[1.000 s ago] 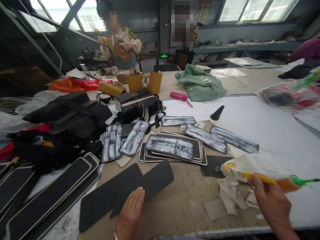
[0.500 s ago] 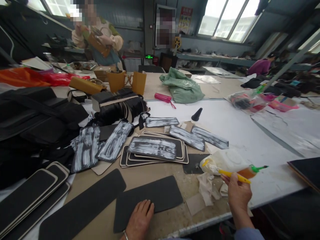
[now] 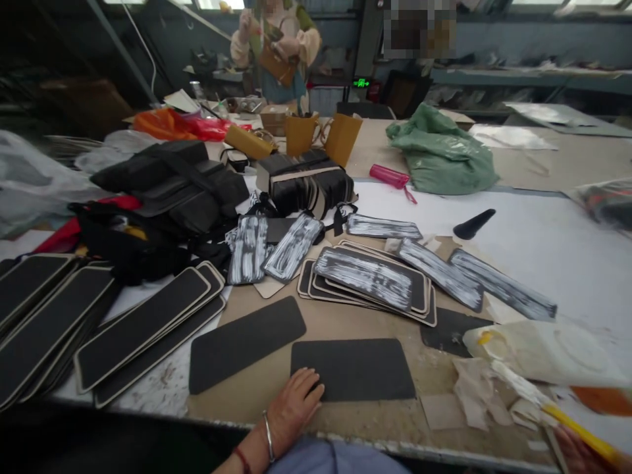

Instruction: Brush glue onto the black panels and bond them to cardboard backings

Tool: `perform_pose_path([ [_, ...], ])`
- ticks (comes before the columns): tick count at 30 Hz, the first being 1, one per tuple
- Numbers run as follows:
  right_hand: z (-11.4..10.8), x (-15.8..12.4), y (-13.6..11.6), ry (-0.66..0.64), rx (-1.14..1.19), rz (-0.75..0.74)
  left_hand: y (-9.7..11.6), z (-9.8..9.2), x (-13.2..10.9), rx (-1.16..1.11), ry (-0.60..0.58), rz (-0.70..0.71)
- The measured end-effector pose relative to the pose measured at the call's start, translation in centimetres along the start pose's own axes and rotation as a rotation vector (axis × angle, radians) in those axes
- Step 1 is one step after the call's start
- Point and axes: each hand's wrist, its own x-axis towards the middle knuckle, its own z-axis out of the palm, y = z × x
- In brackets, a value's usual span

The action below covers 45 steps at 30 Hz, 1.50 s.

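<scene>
My left hand (image 3: 295,409) lies near the table's front edge, fingers spread on the lower left corner of a flat black rectangular piece (image 3: 353,368). A second, longer black piece (image 3: 247,342) lies just left of it, apart. Only a part of my right hand (image 3: 585,455) shows at the bottom right corner, closed on the yellow handle of a brush (image 3: 575,429) whose whitish bristles point up-left over crumpled paper scraps (image 3: 476,395). Behind the piece sits a stack of beige-rimmed black panels (image 3: 368,280), the top one smeared with white glue.
Glue-smeared strips (image 3: 439,273) and a whitish glue pouch (image 3: 543,349) lie at the right. Long black boards (image 3: 138,329) are stacked at the left, black bags (image 3: 168,191) behind them. Farther back are a green bag (image 3: 442,155), a pink case (image 3: 390,176), yellow paper bags (image 3: 301,131) and a standing person (image 3: 279,46).
The black piece under my left hand has turned and now lies square in front of me, apart from the longer piece. My right hand with the brush has dropped to the frame's bottom right corner.
</scene>
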Motion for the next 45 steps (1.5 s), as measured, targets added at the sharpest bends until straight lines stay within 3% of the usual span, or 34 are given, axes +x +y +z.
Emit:
perform_pose_path([
  [1,0.9,-2.3,-0.1,-0.039,-0.022,0.034,-0.5,-0.4,-0.9,0.014,0.025,-0.031],
  [6,7.6,-17.0,0.8,-0.511,-0.224,0.003,-2.4,-1.1,-3.6,-0.013,0.099,-0.087],
  [9,11.2,-23.2,1.9,-0.677,-0.306,-0.064,-3.1,-0.9,-3.8,-0.051,0.111,-0.085],
  [12,13.5,-26.2,3.0,-0.755,-0.291,-0.109,-3.6,-0.6,-3.7,-0.091,0.131,-0.075],
  [18,15.4,-28.5,5.0,-0.802,-0.278,-0.06,-4.1,-0.4,-3.5,-0.17,0.123,-0.074],
  [22,15.8,-29.1,6.1,-0.801,-0.275,-0.024,-4.4,-0.7,-3.4,-0.208,0.07,-0.067],
  [26,15.3,-27.7,6.0,-0.734,-0.3,-0.046,-4.7,-0.6,-3.5,-0.231,0.052,-0.052],
  [36,10.5,-17.7,4.3,-0.45,-0.403,-0.112,-4.6,-0.3,-3.7,-0.147,0.1,-0.027],
  [40,9.3,-13.8,3.4,-0.307,-0.54,-0.215,-4.6,-0.2,-3.8,-0.133,0.119,-0.016],
  [42,8.8,-12.7,2.8,-0.252,-0.608,-0.275,-4.5,-0.3,-3.7,-0.13,0.127,-0.007],
  [45,8.3,-13.0,1.8,-0.279,-0.586,-0.325,-4.5,-0.8,-3.5,-0.143,0.109,-0.007],
])
